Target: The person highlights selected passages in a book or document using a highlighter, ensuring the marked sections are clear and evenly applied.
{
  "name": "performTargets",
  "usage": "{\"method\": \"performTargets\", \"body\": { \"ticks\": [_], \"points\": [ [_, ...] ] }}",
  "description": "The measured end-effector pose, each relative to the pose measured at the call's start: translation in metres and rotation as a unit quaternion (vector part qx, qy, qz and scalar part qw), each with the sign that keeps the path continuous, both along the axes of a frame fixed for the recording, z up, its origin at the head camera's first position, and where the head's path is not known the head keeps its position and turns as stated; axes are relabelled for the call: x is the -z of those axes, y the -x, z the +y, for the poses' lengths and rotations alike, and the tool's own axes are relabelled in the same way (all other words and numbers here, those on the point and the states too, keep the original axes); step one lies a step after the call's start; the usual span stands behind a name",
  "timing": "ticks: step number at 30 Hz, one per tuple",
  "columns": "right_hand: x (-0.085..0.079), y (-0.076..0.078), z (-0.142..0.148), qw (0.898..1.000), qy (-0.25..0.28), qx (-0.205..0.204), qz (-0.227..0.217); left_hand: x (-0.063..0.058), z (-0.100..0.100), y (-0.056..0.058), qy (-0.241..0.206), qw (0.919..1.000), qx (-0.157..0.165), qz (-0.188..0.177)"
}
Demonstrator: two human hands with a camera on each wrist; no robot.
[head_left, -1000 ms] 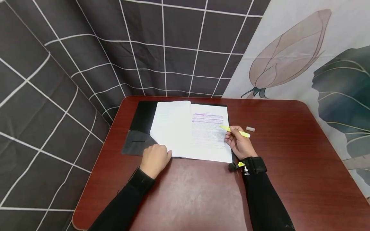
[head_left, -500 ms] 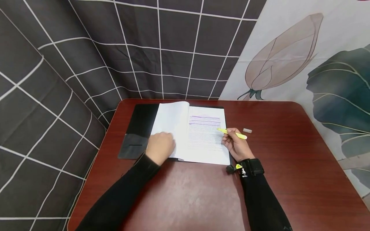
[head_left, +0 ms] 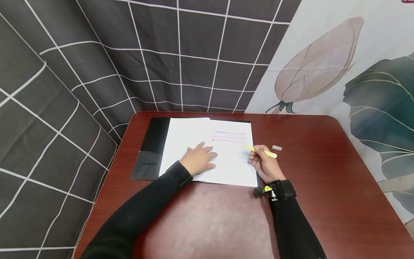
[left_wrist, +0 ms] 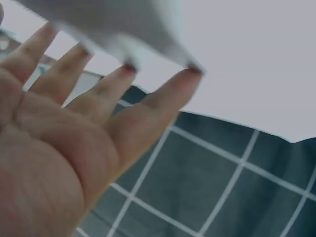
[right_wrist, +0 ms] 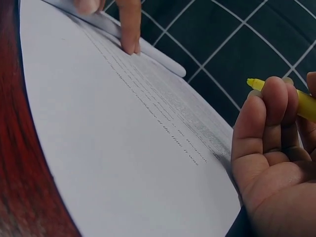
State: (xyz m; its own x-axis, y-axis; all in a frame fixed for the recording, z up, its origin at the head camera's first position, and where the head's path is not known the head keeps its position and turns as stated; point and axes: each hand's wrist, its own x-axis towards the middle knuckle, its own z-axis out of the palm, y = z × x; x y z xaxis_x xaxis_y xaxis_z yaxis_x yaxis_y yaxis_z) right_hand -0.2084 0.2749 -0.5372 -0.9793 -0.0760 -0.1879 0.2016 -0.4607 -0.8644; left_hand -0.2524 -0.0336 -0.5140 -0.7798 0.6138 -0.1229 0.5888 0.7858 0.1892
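A stack of printed white pages [head_left: 231, 169] lies open in a dark folder [head_left: 147, 167]. Purple lines [head_left: 229, 136] mark the upper part of the right page. My left hand [head_left: 198, 160] lies with spread fingers over the inner part of the left page [head_left: 181, 140], reaching onto the right one. In the left wrist view its fingertips [left_wrist: 190, 74] meet the blurred white paper. At the right page's edge, my right hand [head_left: 266, 164] pinches an uncapped yellow highlighter [head_left: 271, 154], its tip pointing left over the print. The right wrist view shows the highlighter tip [right_wrist: 254, 83] off the paper.
A small whitish cap-like piece [head_left: 277, 148] lies on the reddish-brown table [head_left: 310, 162], right of the folder. Dark gridded cloth [head_left: 197, 72] hangs behind and to the left. A pale cloth with a flower print [head_left: 318, 64] hangs behind on the right.
My left hand has moved from the left page's lower edge toward the centre, and its curled fingers have spread. The left page, raised near the fold before, lies flatter. My right hand stays nearly still.
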Motion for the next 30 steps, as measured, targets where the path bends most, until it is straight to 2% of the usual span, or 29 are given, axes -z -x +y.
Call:
{"method": "performTargets", "body": {
  "ticks": [3, 5, 10, 12, 15, 16, 21, 24, 27, 30],
  "points": [
    [-0.001, 0.001, 0.001, 1.0, -0.004, -0.003, 0.004, 0.023, -0.012, 0.003, -0.036, 0.9991, 0.011, 0.02],
    [-0.001, 0.001, 0.001, 1.0, -0.001, -0.006, 0.003, 0.03, -0.017, 0.0, -0.041, 0.9983, 0.017, 0.038],
    [-0.002, 0.0, 0.003, 1.0, 0.007, -0.015, -0.008, 0.013, -0.023, -0.013, -0.045, 0.998, 0.023, 0.038],
    [-0.004, 0.0, 0.005, 1.0, 0.004, -0.021, -0.013, 0.0, -0.022, -0.018, -0.036, 0.9988, 0.024, 0.023],
    [-0.007, -0.001, 0.008, 0.999, 0.001, -0.025, -0.022, -0.004, -0.02, -0.022, -0.012, 0.9993, 0.029, 0.021],
    [-0.008, -0.001, 0.008, 0.999, 0.0, -0.022, -0.023, -0.01, -0.019, -0.024, -0.003, 0.9995, 0.029, 0.015],
    [-0.014, 0.0, 0.005, 1.0, 0.004, 0.007, 0.001, -0.016, -0.014, -0.032, 0.01, 0.9991, 0.035, 0.022],
    [-0.014, -0.001, 0.002, 1.0, -0.015, 0.019, 0.02, -0.017, -0.011, -0.037, 0.011, 0.9988, 0.038, 0.027],
    [-0.013, -0.002, -0.001, 0.999, -0.035, 0.021, 0.015, -0.017, -0.008, -0.041, 0.01, 0.9989, 0.039, 0.024],
    [-0.011, -0.001, -0.002, 0.998, -0.04, 0.042, -0.001, -0.016, -0.009, -0.043, 0.005, 0.9992, 0.035, 0.019]
  ]
}}
